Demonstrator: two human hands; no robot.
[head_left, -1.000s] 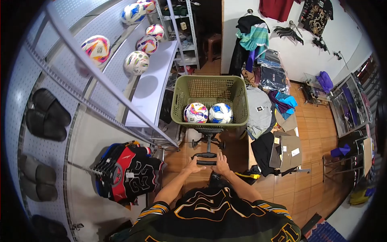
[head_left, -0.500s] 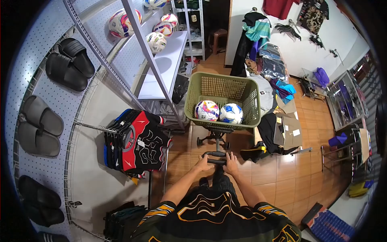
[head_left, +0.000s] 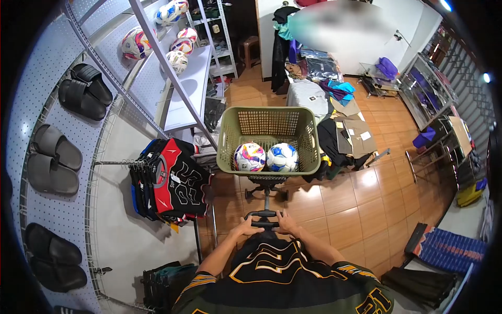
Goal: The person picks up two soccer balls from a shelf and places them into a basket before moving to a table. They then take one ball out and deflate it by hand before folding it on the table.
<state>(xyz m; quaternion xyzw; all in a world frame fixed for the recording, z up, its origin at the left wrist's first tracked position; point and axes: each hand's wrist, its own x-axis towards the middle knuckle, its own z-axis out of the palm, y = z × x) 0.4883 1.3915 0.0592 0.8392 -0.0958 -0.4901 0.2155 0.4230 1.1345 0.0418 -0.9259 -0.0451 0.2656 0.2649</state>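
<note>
basket: here we go, the green basket [head_left: 272, 123] is drawing back from the grey shirt [head_left: 307, 97], more tiled floor [head_left: 334, 209] opening alongside
hands: left hand [head_left: 247, 227] and right hand [head_left: 287, 223] still curled round the black handle [head_left: 265, 224], one at each end, steering
balls aboard: pink-patterned ball [head_left: 250, 157] and blue-patterned ball [head_left: 283, 157] stay side by side in the basket, load apparently intact
count: one basket, two balls inside
shelf count: at least five shelf balls [head_left: 177, 62], three whole pairs of slippers [head_left: 52, 172]
</note>
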